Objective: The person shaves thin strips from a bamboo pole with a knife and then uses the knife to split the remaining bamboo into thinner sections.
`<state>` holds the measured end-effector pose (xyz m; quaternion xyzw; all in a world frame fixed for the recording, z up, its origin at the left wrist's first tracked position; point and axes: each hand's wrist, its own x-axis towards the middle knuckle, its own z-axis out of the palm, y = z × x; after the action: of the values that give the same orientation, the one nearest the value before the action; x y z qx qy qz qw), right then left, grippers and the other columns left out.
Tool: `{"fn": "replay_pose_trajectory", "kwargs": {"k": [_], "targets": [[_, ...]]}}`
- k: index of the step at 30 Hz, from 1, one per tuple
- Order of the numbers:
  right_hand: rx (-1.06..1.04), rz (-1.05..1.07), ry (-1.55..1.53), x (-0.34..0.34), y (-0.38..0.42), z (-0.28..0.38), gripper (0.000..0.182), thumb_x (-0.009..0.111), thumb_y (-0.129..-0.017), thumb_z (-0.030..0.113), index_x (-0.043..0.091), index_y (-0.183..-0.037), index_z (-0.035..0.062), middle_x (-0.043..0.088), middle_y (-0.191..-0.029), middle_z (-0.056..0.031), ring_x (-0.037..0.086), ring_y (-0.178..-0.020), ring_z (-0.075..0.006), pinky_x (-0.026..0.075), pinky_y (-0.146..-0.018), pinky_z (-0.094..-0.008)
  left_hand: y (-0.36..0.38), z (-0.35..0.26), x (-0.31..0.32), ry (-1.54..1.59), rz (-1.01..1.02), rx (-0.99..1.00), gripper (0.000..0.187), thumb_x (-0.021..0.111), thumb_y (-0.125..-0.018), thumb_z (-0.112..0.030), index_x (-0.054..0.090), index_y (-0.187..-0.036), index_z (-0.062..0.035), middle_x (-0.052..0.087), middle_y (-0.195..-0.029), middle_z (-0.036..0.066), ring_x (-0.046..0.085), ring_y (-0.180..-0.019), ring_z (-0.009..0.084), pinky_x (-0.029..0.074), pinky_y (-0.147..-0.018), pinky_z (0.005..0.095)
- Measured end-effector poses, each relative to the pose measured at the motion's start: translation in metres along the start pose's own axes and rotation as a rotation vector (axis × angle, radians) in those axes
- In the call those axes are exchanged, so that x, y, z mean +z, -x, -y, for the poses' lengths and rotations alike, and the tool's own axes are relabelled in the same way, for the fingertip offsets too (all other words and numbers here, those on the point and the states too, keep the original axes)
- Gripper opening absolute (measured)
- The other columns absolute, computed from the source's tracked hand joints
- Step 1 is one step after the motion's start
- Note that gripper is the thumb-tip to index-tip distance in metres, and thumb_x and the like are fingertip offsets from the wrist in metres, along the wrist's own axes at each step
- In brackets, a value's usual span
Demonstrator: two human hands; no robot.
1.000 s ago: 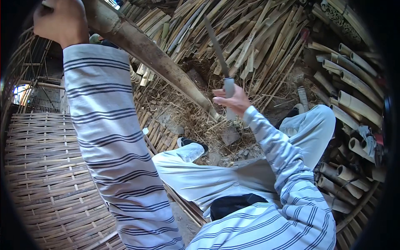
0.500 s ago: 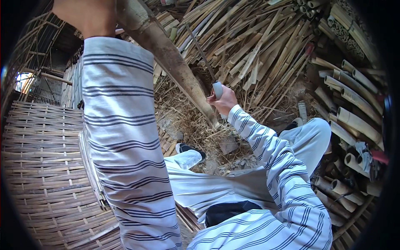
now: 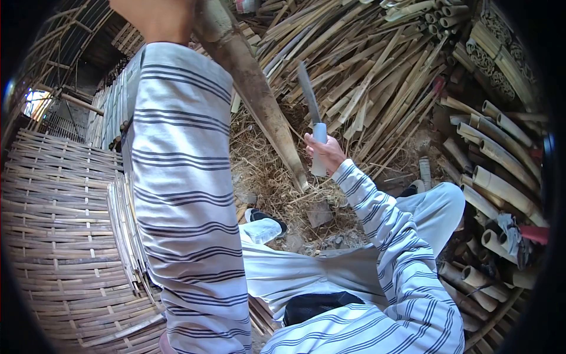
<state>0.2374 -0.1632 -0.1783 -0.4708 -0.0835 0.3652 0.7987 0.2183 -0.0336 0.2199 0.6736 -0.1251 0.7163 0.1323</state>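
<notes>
My right hand (image 3: 328, 152) is wrapped round the pale handle of a knife (image 3: 309, 94), its long blade pointing up and away from me. The blade stands just right of a slanting wooden beam (image 3: 262, 97), apart from it. At the top of the view, my left hand (image 3: 158, 19) reaches far forward, close to the beam's upper end. Its fingers lie beyond the picture edge, so what they do is hidden. Thin shavings (image 3: 259, 153) cover the ground around the beam's lower end.
Split bamboo strips (image 3: 354, 71) are heaped ahead. Cut bamboo pieces (image 3: 495, 150) are stacked on the right, with rolled bundles (image 3: 495, 59) behind. A woven bamboo panel (image 3: 65, 236) fills the left. A block (image 3: 320, 213) sits between my feet.
The knife has swung more upright, its blade now broadside and clearer of the beam. My right hand has shifted slightly right and down. The left arm appears a little farther right.
</notes>
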Motion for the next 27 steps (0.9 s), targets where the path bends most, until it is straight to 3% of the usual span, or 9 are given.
{"fn": "replay_pose_trajectory", "kwargs": {"k": [3, 7, 15, 19, 20, 23, 24, 27], "targets": [[-0.029, -0.136, -0.092, 0.002, 0.000, -0.005, 0.035, 0.080, -0.074, 0.026, 0.052, -0.087, 0.0089, 0.052, -0.069, 0.0019, 0.053, -0.062, -0.0095, 0.044, -0.056, -0.0254, 0.001, 0.000, 0.004, -0.025, -0.033, 0.009, 0.029, 0.048, -0.096, -0.020, 0.061, -0.098, 0.0056, 0.064, -0.082, 0.013, 0.057, -0.076, 0.0154, 0.045, -0.070, 0.0275], [-0.105, -0.065, -0.239, -0.011, 0.002, -0.005, 0.036, 0.083, -0.070, 0.021, 0.052, -0.086, 0.0092, 0.052, -0.070, 0.0023, 0.053, -0.061, -0.0100, 0.043, -0.054, -0.0259, 0.000, 0.001, 0.004, 0.015, 0.008, -0.070, 0.029, 0.049, -0.095, -0.021, 0.061, -0.100, 0.0056, 0.065, -0.085, 0.012, 0.058, -0.078, 0.0158, 0.045, -0.072, 0.0275], [-0.149, -0.150, -0.109, -0.029, 0.004, 0.041, 0.039, 0.084, -0.067, 0.015, 0.051, -0.086, 0.0087, 0.055, -0.072, 0.0007, 0.053, -0.060, -0.0101, 0.041, -0.054, -0.0254, -0.001, 0.024, -0.011, -0.052, -0.023, 0.004, 0.029, 0.049, -0.095, -0.021, 0.061, -0.101, 0.0053, 0.066, -0.089, 0.013, 0.059, -0.080, 0.0161, 0.046, -0.074, 0.0274], [-0.155, -0.192, 0.116, -0.041, -0.005, 0.060, 0.041, 0.085, -0.067, 0.024, 0.051, -0.085, 0.0084, 0.054, -0.071, 0.0002, 0.052, -0.060, -0.0099, 0.041, -0.055, -0.0256, -0.001, 0.006, -0.001, -0.025, -0.002, -0.083, 0.028, 0.049, -0.095, -0.019, 0.061, -0.101, 0.0054, 0.066, -0.087, 0.014, 0.061, -0.079, 0.0169, 0.046, -0.072, 0.0276], [-0.191, -0.173, 0.184, -0.040, -0.005, 0.063, 0.043, 0.082, -0.070, 0.032, 0.052, -0.086, 0.0069, 0.055, -0.072, -0.0003, 0.052, -0.060, -0.0106, 0.042, -0.057, -0.0262, -0.002, 0.002, 0.000, -0.013, 0.013, -0.125, 0.028, 0.049, -0.095, -0.019, 0.061, -0.101, 0.0055, 0.066, -0.086, 0.014, 0.061, -0.079, 0.0173, 0.046, -0.072, 0.0278], [-0.261, -0.227, 0.510, -0.036, 0.000, 0.072, 0.040, 0.076, -0.077, 0.035, 0.053, -0.088, 0.0046, 0.058, -0.076, -0.0021, 0.056, -0.065, -0.0120, 0.044, -0.060, -0.0281, 0.002, 0.001, 0.008, -0.038, -0.016, -0.011, 0.028, 0.048, -0.095, -0.019, 0.060, -0.101, 0.0055, 0.066, -0.085, 0.018, 0.063, -0.077, 0.0220, 0.047, -0.071, 0.0293], [-0.313, -0.223, 0.545, -0.027, 0.011, 0.079, 0.038, 0.068, -0.084, 0.035, 0.052, -0.094, 0.0020, 0.061, -0.081, -0.0046, 0.060, -0.072, -0.0137, 0.047, -0.063, -0.0287, 0.002, 0.001, 0.011, -0.076, -0.020, -0.013, 0.028, 0.048, -0.095, -0.019, 0.060, -0.101, 0.0053, 0.066, -0.085, 0.019, 0.063, -0.077, 0.0236, 0.047, -0.071, 0.0298], [-0.367, -0.169, 0.420, -0.022, 0.036, 0.079, 0.039, 0.064, -0.088, 0.035, 0.049, -0.098, -0.0005, 0.062, -0.087, -0.0082, 0.063, -0.071, -0.0145, 0.050, -0.059, -0.0274, 0.001, 0.001, 0.017, -0.155, -0.032, -0.012, 0.029, 0.047, -0.095, -0.020, 0.060, -0.100, 0.0050, 0.065, -0.086, 0.021, 0.063, -0.076, 0.0280, 0.047, -0.071, 0.0313]]}}
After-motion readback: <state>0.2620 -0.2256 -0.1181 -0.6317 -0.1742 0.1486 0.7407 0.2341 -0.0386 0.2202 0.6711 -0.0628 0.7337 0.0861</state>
